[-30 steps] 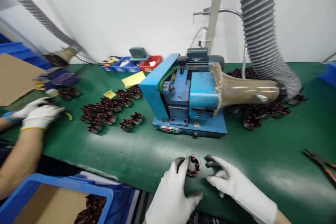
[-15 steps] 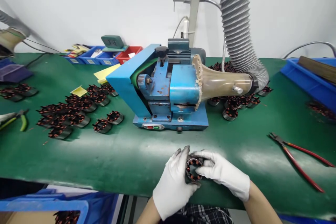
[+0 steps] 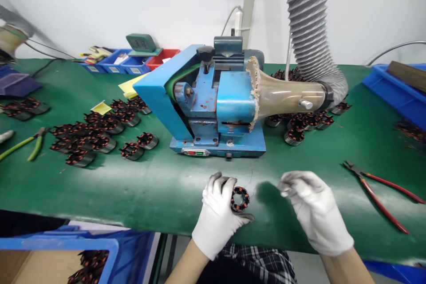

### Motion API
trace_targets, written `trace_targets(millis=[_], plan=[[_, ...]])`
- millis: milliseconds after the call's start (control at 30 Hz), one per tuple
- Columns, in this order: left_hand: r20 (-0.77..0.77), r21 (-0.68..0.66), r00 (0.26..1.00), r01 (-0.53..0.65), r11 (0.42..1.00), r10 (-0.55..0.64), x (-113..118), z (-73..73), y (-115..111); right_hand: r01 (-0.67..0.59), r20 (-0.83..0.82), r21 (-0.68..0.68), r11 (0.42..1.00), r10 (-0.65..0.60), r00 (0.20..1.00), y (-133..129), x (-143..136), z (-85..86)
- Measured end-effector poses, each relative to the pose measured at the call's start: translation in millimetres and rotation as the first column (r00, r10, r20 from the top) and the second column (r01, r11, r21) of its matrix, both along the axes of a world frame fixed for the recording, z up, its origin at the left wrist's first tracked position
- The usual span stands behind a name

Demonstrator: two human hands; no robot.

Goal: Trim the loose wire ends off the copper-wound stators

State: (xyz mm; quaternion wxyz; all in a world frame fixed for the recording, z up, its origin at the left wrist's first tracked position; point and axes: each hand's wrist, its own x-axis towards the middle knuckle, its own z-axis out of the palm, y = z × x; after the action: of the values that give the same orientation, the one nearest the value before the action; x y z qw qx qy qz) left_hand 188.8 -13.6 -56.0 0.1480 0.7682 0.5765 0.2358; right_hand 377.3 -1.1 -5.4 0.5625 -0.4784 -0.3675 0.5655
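From where I stand, the person's left hand (image 3: 216, 213), in a white glove, has its fingers curled around the left side of a copper-wound ring (image 3: 245, 199), low over the green bench (image 3: 166, 195) in front of the blue machine (image 3: 233, 102). The ring's round opening faces up toward the person, and a thin loose wire (image 3: 251, 176) stands out by its upper edge. The right hand (image 3: 316, 213), gloved the same way, is raised to the right, well apart from the ring, its fingertips drawn together; I can't tell whether they pinch anything thin. Farther right, red-handled cutters (image 3: 382, 205) lie on the bench with their jaws parted. To the left of the machine sits a cluster of similar rings (image 3: 100, 135), with a small yellow paper (image 3: 101, 108) on top, and two more rings (image 3: 132, 151) sit close together between cluster and machine. A clear funnel (image 3: 289, 97) at the machine's right side joins a grey ribbed hose (image 3: 309, 22). At the lower left, a blue bin (image 3: 60, 243) holds more wound parts (image 3: 89, 266).
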Motion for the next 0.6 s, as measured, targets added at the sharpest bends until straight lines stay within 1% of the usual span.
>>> trace_targets(millis=[33,67,100,133,167,200,233,300,333,400,467,500,533,600], plan=[[-0.015,0.013,1.000,-0.012,1.000,0.013,-1.1,-0.1,-0.2,-0.142,0.221,0.040,0.989,0.130,0.967,-2.6,-4.3,0.9],[-0.020,0.021,1.000,-0.004,1.000,0.005,-2.1,0.0,-0.5,-0.291,0.447,0.050,0.955,0.239,0.862,-5.7,-10.4,-0.4],[-0.019,0.028,1.000,0.011,1.000,-0.010,-2.9,0.3,-1.0,-0.408,0.638,0.050,0.912,0.285,0.715,-9.3,-17.4,-3.8],[-0.015,0.037,1.000,0.021,0.999,-0.021,-3.4,0.9,-1.5,-0.477,0.774,0.071,0.876,0.253,0.580,-12.9,-24.5,-8.9],[-0.010,0.049,1.000,0.030,0.998,-0.029,-3.6,1.9,-1.9,-0.507,0.857,0.130,0.852,0.161,0.490,-16.3,-30.4,-15.0],[-0.003,0.057,0.999,0.039,0.998,-0.039,-3.6,3.2,-2.3,-0.512,0.895,0.208,0.833,0.048,0.443,-19.3,-34.7,-21.7],[0.007,0.059,0.999,0.048,0.997,-0.048,-3.3,4.7,-2.4,-0.501,0.900,0.296,0.813,-0.062,0.431,-21.9,-36.8,-28.3],[0.042,0.044,0.997,0.063,0.997,-0.064,-2.6,8.0,-2.1,-0.477,0.870,0.423,0.771,-0.199,0.451,-25.2,-34.8,-39.9],[0.064,0.024,0.995,0.076,0.997,-0.078,-2.2,9.3,-1.7,-0.459,0.858,0.454,0.763,-0.236,0.456,-25.6,-31.3,-44.7],[0.100,-0.018,0.991,0.092,0.996,-0.089,-2.0,10.3,-0.5,-0.435,0.862,0.456,0.776,-0.263,0.433,-23.7,-21.4,-51.9],[0.113,-0.046,0.990,0.089,0.995,-0.083,-2.6,9.2,0.5,-0.430,0.885,0.417,0.800,-0.250,0.393,-17.9,-10.0,-54.7],[0.110,-0.059,0.991,0.083,0.995,-0.076,-3.0,8.3,0.9,-0.430,0.902,0.379,0.819,-0.222,0.370,-14.0,-4.5,-53.6],[0.104,-0.070,0.992,0.076,0.995,-0.069,-3.6,7.6,1.1,-0.433,0.919,0.322,0.842,-0.168,0.356,-9.9,0.5,-50.3],[0.088,-0.089,0.994,0.078,0.993,-0.070,-4.6,8.6,1.1,-0.452,0.927,0.165,0.877,0.019,0.376,-2.0,7.4,-37.6]])
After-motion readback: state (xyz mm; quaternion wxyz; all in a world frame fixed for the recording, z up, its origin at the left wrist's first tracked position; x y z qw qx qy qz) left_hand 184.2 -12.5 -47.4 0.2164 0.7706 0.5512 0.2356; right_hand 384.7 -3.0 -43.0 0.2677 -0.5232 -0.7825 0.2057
